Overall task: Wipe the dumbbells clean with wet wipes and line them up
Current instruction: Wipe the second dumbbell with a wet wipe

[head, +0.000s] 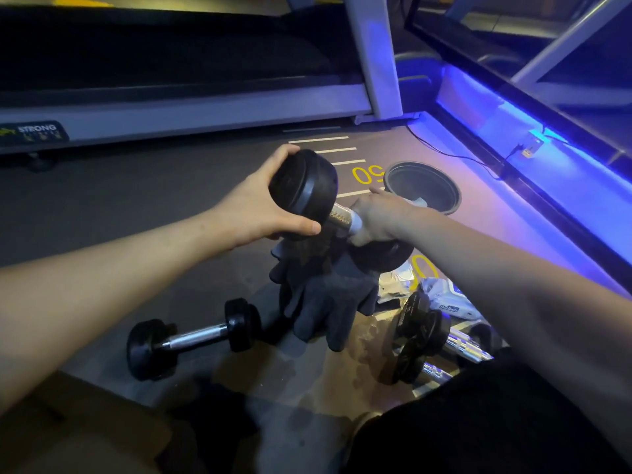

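Kid: So what is the biggest thing?

Friend: That is the treadmill [178, 100] at the far left. It is long and grey and it sits on the dark floor [113, 206]. A blue light strip [533, 159] glows along the right side.

Kid: What comes next?

Friend: A round black bin [441, 196] stands on the floor at the far right, just past the hands. Nearer, a pair of dark gloves [328, 299] lies in a heap in the middle.

Kid: Where is the dumbbell being cleaned?

Friend: The held dumbbell [307, 193] is up in the air, above the gloves, and it is tilted. The left hand [260, 206] has its grip closed around the black end at the top left. The right hand [379, 217] has its grip closed around the shiny bar, with a white wet wipe [357, 227] pressed onto it.

Kid: Are there more?

Friend: Yes. A small dumbbell [191, 336] lies on the floor at the near left, well apart from the hands. Near right, more black plates and shiny bars [424, 336] lie close together. I cannot tell how many. A white wipe pack [451, 306] lies just behind them.
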Tool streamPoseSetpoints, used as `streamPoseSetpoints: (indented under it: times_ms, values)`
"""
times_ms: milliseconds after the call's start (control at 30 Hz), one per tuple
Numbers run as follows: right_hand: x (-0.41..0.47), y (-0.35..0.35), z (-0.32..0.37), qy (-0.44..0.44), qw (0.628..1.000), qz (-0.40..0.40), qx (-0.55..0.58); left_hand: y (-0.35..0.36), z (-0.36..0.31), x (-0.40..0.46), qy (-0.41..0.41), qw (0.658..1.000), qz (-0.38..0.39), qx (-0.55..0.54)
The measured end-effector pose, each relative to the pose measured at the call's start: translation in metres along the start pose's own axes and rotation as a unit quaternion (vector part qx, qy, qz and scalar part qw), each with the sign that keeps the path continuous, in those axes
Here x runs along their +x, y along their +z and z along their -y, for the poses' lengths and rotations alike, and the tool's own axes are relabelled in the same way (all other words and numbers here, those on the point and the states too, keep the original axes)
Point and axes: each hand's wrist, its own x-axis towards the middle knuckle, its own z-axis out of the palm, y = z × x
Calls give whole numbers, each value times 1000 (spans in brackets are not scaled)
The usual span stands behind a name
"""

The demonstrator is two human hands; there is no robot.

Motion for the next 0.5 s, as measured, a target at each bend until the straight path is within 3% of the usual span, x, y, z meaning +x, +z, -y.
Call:
streamPoseSetpoints:
  times_ms: [100,233,300,500]
  values:
    - [4,14,-10,-13,995,-12,-101,-1,0,-1,-3,1000,4,-1]
    - [-4,16,-14,-34,992,-54,-106,-3,1,1,-3,1000,18,-6]
    - [-7,16,-18,-29,994,-38,-96,-3,3,4,0,1000,22,1]
    - [-27,-6,-27,-41,989,-27,136,-5,8,9,14,999,35,17]
